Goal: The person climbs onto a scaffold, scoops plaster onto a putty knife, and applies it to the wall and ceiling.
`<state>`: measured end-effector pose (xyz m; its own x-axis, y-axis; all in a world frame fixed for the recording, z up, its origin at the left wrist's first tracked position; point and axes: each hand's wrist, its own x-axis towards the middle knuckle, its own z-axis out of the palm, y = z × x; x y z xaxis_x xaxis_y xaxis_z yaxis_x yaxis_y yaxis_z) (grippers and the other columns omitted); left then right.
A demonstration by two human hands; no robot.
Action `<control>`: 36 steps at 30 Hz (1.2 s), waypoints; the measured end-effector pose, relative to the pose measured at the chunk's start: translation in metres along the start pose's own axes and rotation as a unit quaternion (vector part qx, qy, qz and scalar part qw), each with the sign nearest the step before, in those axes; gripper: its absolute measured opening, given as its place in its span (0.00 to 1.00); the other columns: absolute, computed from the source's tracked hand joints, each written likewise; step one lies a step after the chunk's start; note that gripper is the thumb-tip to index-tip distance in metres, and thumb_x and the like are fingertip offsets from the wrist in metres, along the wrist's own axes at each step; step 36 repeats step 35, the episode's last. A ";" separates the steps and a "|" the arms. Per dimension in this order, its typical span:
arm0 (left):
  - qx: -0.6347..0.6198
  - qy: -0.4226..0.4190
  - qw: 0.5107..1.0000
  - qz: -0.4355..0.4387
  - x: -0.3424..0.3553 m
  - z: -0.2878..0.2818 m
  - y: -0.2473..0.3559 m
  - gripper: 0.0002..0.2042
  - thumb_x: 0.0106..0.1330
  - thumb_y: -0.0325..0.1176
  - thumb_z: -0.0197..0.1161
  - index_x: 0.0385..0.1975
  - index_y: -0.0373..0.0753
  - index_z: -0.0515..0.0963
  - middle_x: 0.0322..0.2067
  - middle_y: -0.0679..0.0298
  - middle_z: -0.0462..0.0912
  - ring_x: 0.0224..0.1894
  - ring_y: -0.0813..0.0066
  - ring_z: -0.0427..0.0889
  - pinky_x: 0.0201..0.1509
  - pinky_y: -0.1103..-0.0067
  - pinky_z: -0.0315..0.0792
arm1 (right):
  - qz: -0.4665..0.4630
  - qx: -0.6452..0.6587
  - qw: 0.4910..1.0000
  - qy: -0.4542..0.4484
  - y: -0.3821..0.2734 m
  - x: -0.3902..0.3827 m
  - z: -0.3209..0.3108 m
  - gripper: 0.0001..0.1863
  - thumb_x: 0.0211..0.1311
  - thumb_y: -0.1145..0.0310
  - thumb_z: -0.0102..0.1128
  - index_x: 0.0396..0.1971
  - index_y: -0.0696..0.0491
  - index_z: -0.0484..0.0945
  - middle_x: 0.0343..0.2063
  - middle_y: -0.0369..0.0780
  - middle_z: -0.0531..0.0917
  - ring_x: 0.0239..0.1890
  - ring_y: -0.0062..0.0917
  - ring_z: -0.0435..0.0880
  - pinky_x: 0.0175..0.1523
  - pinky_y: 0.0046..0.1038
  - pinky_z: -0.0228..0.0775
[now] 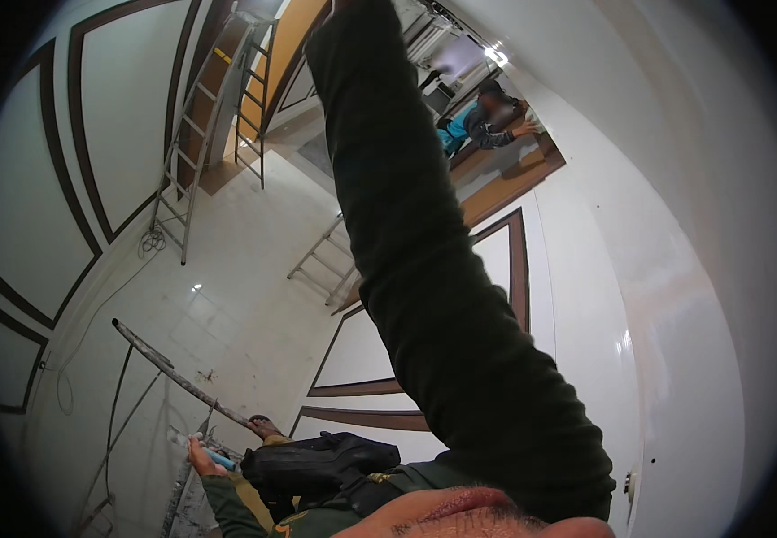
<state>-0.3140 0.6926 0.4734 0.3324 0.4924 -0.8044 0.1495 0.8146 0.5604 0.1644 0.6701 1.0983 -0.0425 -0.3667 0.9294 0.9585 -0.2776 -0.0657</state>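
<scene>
My right arm (424, 242), in a dark green sleeve, stretches up across the middle of the head view. Only a sliver of my right hand (341, 5) shows at the top edge, so its fingers and anything in them are hidden. Low on the left, my left hand (200, 457) is closed around a tool with a light blue handle (220, 459). The tool's working end is too small to make out clearly. A black bag (317, 462) hangs at my front, near the left forearm.
Below me a stained scaffold bar (173, 369) runs past my foot (263, 425). A tall stepladder (196, 134) stands on the pale floor (218, 269), and another ladder (326, 262) lies partly behind my arm. Beyond an opening, a person (487, 121) leans on a ledge. White wall (604, 269) rises at right.
</scene>
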 end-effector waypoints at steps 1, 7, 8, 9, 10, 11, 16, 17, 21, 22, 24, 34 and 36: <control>0.009 -0.002 1.000 -0.013 -0.010 0.005 0.008 0.19 0.64 0.50 0.47 0.42 0.40 0.69 0.34 0.66 0.61 0.34 0.70 0.62 0.32 0.65 0.64 | 0.010 -0.011 1.000 0.001 0.010 -0.003 -0.014 0.26 0.59 0.68 0.46 0.57 0.60 0.55 0.49 0.48 0.68 0.42 0.31 0.72 0.51 0.28 0.66; 0.110 -0.009 0.992 0.065 0.003 0.007 0.023 0.17 0.66 0.46 0.46 0.40 0.38 0.71 0.32 0.66 0.64 0.34 0.74 0.65 0.36 0.74 0.65 | 0.075 -0.127 0.985 0.089 0.046 0.042 -0.135 0.28 0.57 0.69 0.48 0.56 0.65 0.54 0.47 0.53 0.69 0.43 0.34 0.73 0.49 0.31 0.68; 0.118 -0.013 0.991 0.068 0.003 0.007 0.030 0.17 0.66 0.46 0.46 0.40 0.38 0.71 0.32 0.66 0.64 0.34 0.74 0.65 0.36 0.74 0.65 | 0.073 -0.157 0.978 0.116 0.042 0.056 -0.161 0.28 0.56 0.70 0.49 0.55 0.65 0.54 0.47 0.53 0.69 0.43 0.35 0.73 0.49 0.31 0.69; 0.113 -0.014 0.992 0.049 0.001 0.013 0.037 0.18 0.66 0.46 0.45 0.41 0.37 0.71 0.33 0.66 0.64 0.35 0.73 0.65 0.37 0.74 0.65 | 0.056 -0.175 0.972 0.147 0.024 0.076 -0.185 0.28 0.56 0.70 0.48 0.55 0.66 0.54 0.47 0.53 0.69 0.42 0.34 0.73 0.49 0.31 0.69; 0.108 -0.005 0.994 0.029 0.000 0.011 0.042 0.18 0.66 0.47 0.45 0.41 0.37 0.71 0.34 0.65 0.64 0.36 0.72 0.64 0.39 0.73 0.64 | 0.048 -0.191 0.965 0.175 0.010 0.086 -0.206 0.27 0.56 0.70 0.47 0.55 0.66 0.55 0.48 0.53 0.68 0.42 0.34 0.73 0.49 0.32 0.69; 0.115 -0.009 0.993 0.032 0.004 0.011 0.045 0.18 0.66 0.47 0.45 0.41 0.37 0.71 0.34 0.65 0.64 0.36 0.72 0.64 0.39 0.73 0.64 | 0.028 -0.124 0.969 0.211 0.000 0.103 -0.220 0.29 0.54 0.74 0.45 0.56 0.68 0.52 0.50 0.57 0.66 0.45 0.37 0.74 0.53 0.35 0.67; 0.124 -0.022 0.989 0.076 0.022 0.014 0.042 0.18 0.63 0.47 0.50 0.41 0.38 0.73 0.31 0.67 0.63 0.30 0.75 0.64 0.32 0.76 0.64 | 0.006 -0.135 0.956 0.260 -0.004 0.156 -0.270 0.32 0.51 0.74 0.47 0.59 0.63 0.53 0.51 0.50 0.67 0.44 0.33 0.72 0.52 0.32 0.66; 0.125 -0.023 0.989 0.077 0.026 0.013 0.040 0.18 0.63 0.47 0.50 0.41 0.38 0.73 0.31 0.67 0.63 0.30 0.75 0.64 0.32 0.76 0.64 | -0.002 -0.091 0.959 0.269 -0.001 0.161 -0.275 0.32 0.49 0.74 0.51 0.58 0.61 0.56 0.49 0.46 0.68 0.40 0.30 0.72 0.50 0.31 0.67; 0.126 -0.041 0.988 0.080 0.037 0.005 0.029 0.18 0.64 0.47 0.50 0.40 0.38 0.72 0.30 0.68 0.64 0.29 0.75 0.65 0.30 0.76 0.64 | 0.013 -0.110 0.961 0.255 -0.007 0.152 -0.262 0.31 0.46 0.76 0.52 0.55 0.62 0.59 0.45 0.46 0.70 0.36 0.31 0.71 0.49 0.32 0.67; 0.127 -0.035 0.988 0.076 0.038 0.005 0.028 0.18 0.64 0.47 0.50 0.40 0.38 0.73 0.29 0.68 0.64 0.29 0.75 0.65 0.31 0.76 0.64 | -0.001 -0.109 0.965 0.239 -0.002 0.147 -0.255 0.29 0.45 0.77 0.52 0.52 0.62 0.61 0.44 0.46 0.71 0.35 0.31 0.71 0.49 0.34 0.67; 0.118 -0.023 0.990 0.075 0.035 0.009 0.027 0.17 0.65 0.46 0.49 0.39 0.38 0.73 0.29 0.68 0.64 0.28 0.75 0.65 0.30 0.77 0.64 | -0.005 -0.097 0.971 0.217 0.004 0.130 -0.227 0.27 0.44 0.75 0.54 0.48 0.64 0.63 0.41 0.47 0.71 0.33 0.33 0.70 0.51 0.39 0.66; 0.131 0.019 0.989 0.057 0.009 0.001 0.024 0.18 0.65 0.47 0.44 0.41 0.38 0.71 0.32 0.66 0.64 0.37 0.72 0.65 0.37 0.73 0.63 | -0.019 0.003 0.991 0.133 -0.112 0.083 -0.042 0.39 0.41 0.81 0.42 0.62 0.59 0.53 0.64 0.49 0.48 0.65 0.45 0.51 0.66 0.35 0.50; 0.129 0.034 0.990 0.054 0.000 -0.006 0.025 0.18 0.65 0.47 0.44 0.41 0.38 0.71 0.32 0.66 0.64 0.37 0.72 0.65 0.37 0.73 0.63 | -0.005 0.006 0.992 0.130 -0.105 0.075 -0.036 0.39 0.41 0.81 0.42 0.62 0.59 0.53 0.64 0.49 0.48 0.65 0.45 0.51 0.66 0.35 0.50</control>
